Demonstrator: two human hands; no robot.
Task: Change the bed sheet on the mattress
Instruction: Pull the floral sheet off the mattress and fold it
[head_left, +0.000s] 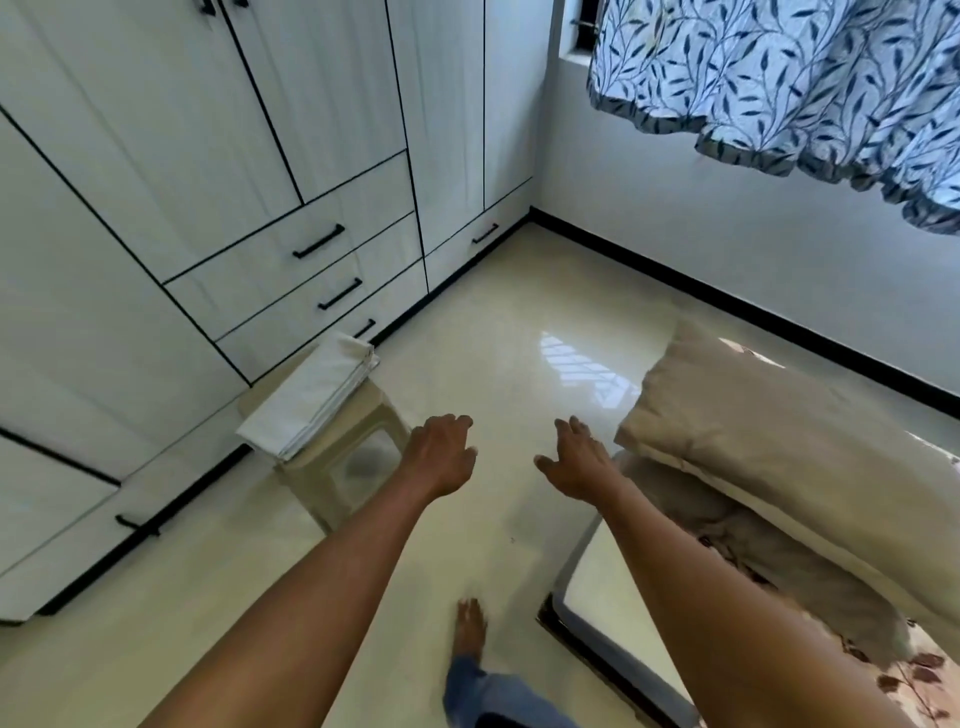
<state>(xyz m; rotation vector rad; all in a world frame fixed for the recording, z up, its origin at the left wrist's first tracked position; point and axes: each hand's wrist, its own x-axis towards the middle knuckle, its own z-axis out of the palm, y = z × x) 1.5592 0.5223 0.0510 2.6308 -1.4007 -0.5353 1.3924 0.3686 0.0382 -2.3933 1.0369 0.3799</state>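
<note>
White folded sheet is lying on a stool, long axis running near-left to far-right, just left of the left hand; right hand is hanging farther off; both loosely spread, empty.

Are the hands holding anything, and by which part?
Nothing: the left hand and right hand are both open and empty; the folded sheet lies untouched on the stool.

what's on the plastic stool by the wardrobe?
A folded white sheet lies on the stool, overhanging its seat. The seat top beneath is mostly covered.
</note>
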